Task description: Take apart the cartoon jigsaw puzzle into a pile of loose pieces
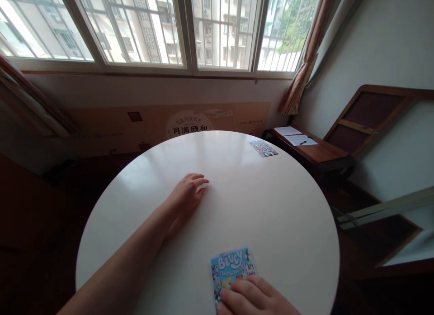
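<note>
My left hand (194, 187) reaches over the middle of the white round table (285, 206). It holds nothing; its fingers are slightly bent, with a gap between them and the thumb. Near the table's front edge lies a blue Bluey sticker booklet (220, 273), with the title in white letters and small cartoon characters on its cover. My right hand (254, 299) covers the booklet's lower right part, its fingers bent and close together on it. The picture's bottom edge cuts off the rest of that hand. A sheet of small colourful stickers (263, 148) lies flat at the table's far right.
Behind the table, a printed cardboard panel (251, 118) leans below a barred window (224, 30). To the right, a wooden bench (322, 151) carries papers (294, 138) and a pen (303, 142). A wooden-framed chair back (366, 116) tilts against the wall. Curtains (298, 86) hang at both sides.
</note>
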Demonstrator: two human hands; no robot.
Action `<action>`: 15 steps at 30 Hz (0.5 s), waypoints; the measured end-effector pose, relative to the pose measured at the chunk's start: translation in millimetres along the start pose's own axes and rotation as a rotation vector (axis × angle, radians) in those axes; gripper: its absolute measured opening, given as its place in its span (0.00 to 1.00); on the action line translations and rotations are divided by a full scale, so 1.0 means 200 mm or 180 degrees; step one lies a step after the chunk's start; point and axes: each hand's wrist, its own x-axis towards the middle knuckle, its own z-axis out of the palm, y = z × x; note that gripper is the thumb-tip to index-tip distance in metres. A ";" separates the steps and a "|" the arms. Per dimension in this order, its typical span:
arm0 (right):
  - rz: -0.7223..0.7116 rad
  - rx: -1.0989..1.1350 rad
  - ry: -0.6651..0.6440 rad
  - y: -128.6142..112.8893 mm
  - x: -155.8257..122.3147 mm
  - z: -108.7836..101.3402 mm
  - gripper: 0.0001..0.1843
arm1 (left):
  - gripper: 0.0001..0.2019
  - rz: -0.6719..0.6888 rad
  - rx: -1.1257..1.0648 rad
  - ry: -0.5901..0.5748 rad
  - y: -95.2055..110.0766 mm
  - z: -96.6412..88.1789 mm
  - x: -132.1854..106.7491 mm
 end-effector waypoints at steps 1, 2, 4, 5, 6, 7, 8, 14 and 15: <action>-0.0124 -0.0123 0.0015 0.00 -0.03 0.02 0.10 | 0.15 0.0015 0.0016 -0.0006 0.00 0.00 0.00; -0.0186 -0.0204 0.0001 0.01 -0.06 0.02 0.11 | 0.15 0.0027 0.0031 -0.0004 -0.01 0.00 0.00; -0.0246 -0.0267 -0.0133 0.03 -0.09 -0.01 0.12 | 0.15 0.0042 0.0058 -0.0005 -0.01 0.00 0.00; -0.0240 -0.0266 -0.0338 0.06 -0.10 -0.04 0.14 | 0.15 0.0043 0.0070 -0.0011 -0.01 0.00 0.00; -0.0225 -0.0235 -0.0612 0.09 -0.10 -0.08 0.16 | 0.15 0.0047 0.0078 -0.0027 -0.01 0.00 0.00; -0.0187 -0.0114 -0.1014 0.13 -0.10 -0.12 0.22 | 0.15 0.0052 0.0084 -0.0044 -0.01 0.00 0.00; -0.0029 0.0056 -0.1335 0.18 -0.09 -0.16 0.31 | 0.15 0.0054 0.0086 -0.0054 -0.01 0.00 0.00; 0.1921 0.0135 -0.2120 0.78 -0.08 -0.34 0.28 | 0.15 0.0073 -0.0063 -0.0041 -0.03 -0.01 0.00; 0.2207 -0.0011 -0.2112 0.88 -0.09 -0.36 0.28 | 0.15 0.0084 -0.0098 -0.0065 -0.03 -0.01 0.00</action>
